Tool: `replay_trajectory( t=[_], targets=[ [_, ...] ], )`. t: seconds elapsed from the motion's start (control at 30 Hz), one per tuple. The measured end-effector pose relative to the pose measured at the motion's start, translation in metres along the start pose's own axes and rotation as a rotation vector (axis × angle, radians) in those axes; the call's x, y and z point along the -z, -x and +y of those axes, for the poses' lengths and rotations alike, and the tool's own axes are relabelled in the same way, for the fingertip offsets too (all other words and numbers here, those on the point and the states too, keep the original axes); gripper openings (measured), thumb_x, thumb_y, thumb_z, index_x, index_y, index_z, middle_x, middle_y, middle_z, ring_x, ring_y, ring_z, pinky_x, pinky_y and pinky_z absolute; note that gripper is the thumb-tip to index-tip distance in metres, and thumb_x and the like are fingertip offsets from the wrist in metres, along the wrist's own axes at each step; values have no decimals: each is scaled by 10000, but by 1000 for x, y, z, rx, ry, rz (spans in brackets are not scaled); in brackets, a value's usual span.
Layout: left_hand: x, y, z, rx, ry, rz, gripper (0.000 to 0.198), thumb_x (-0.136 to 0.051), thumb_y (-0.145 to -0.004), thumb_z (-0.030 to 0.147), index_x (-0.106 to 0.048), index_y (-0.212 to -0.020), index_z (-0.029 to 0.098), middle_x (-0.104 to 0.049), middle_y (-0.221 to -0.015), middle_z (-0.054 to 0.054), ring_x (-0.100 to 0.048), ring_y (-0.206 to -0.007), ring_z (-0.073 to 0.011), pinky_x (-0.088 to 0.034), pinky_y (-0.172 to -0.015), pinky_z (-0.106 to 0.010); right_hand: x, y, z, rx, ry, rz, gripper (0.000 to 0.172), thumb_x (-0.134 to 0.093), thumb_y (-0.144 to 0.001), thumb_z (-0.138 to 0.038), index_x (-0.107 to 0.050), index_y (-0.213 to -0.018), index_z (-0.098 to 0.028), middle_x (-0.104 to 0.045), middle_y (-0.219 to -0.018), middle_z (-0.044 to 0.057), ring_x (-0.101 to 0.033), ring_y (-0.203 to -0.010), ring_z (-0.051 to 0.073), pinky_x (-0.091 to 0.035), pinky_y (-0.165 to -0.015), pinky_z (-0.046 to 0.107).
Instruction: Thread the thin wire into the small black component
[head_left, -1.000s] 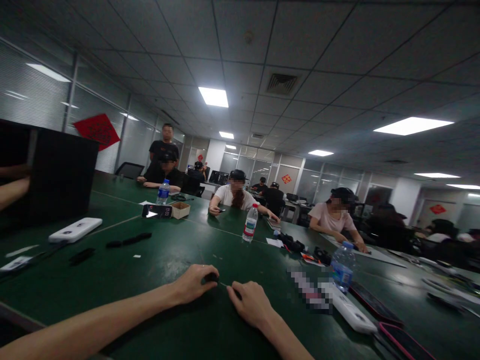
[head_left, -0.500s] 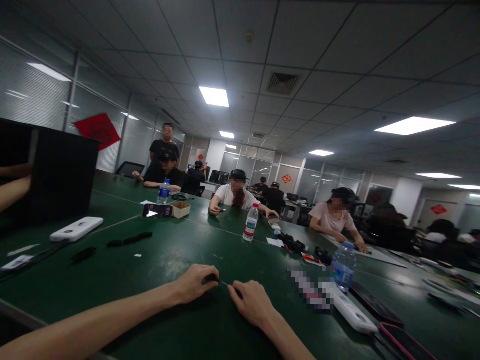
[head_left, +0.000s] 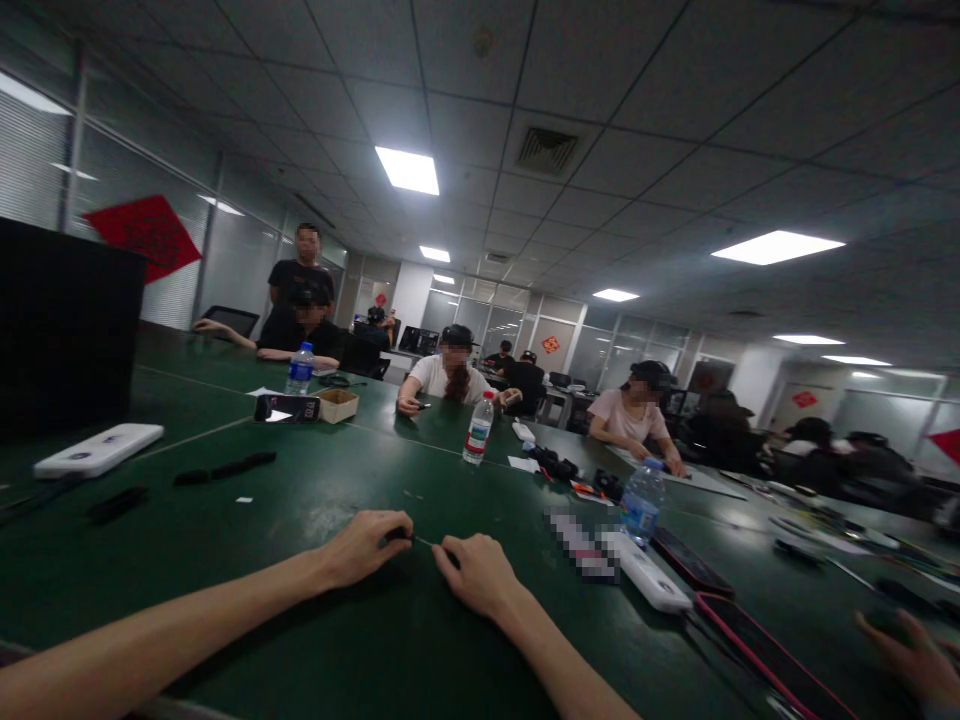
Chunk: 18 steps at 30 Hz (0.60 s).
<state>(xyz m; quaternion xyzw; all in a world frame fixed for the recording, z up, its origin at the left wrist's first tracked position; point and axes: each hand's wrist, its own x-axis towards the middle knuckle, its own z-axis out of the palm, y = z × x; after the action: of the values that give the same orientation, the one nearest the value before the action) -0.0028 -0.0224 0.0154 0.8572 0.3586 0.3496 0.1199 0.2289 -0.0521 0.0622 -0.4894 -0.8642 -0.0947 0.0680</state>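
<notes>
Above the green table, my left hand is closed, its fingers curled round a small dark piece that is mostly hidden. From that piece a thin pale strand runs across to my right hand. My right hand is closed too, with thumb and forefinger pinched at the strand's other end. A short gap separates my two hands. What exactly the dark piece is, I cannot tell.
Black strips lie left, near a white power bank. A red-capped bottle stands ahead. On the right are another bottle, a white device and a red-edged phone. Another person's hand is far right.
The view has swung rightward, so things sit further left. Another person's hand has come into sight at the lower right. My hands keep nearly the same pose, close together.
</notes>
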Motion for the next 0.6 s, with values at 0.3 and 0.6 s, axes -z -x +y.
replay_trajectory(
  t=[0.3, 0.6],
  targets=[
    [-2, 1, 0, 49, 34, 14, 143, -582, -871, 305, -611, -973, 209, -697, -988, -33, -641, -912, -193, -475, -835, -303, -2, 1, 2, 2, -19, -4, 496, -280, -998, -492, -688, -915, -223, -726, -840, 52, -669, -743, 176, -440, -709, 257],
    [0, 1, 2, 46, 72, -18, 208, -597, -865, 295, -605, -1065, 238, -709, -1035, -21, -653, -957, -198, -490, -869, -314, 1, 2, 1, 22, -70, -10, 473, -294, -1002, -460, -669, -849, -217, -698, -752, 25, -638, -636, 147, -439, -644, 236]
  ],
)
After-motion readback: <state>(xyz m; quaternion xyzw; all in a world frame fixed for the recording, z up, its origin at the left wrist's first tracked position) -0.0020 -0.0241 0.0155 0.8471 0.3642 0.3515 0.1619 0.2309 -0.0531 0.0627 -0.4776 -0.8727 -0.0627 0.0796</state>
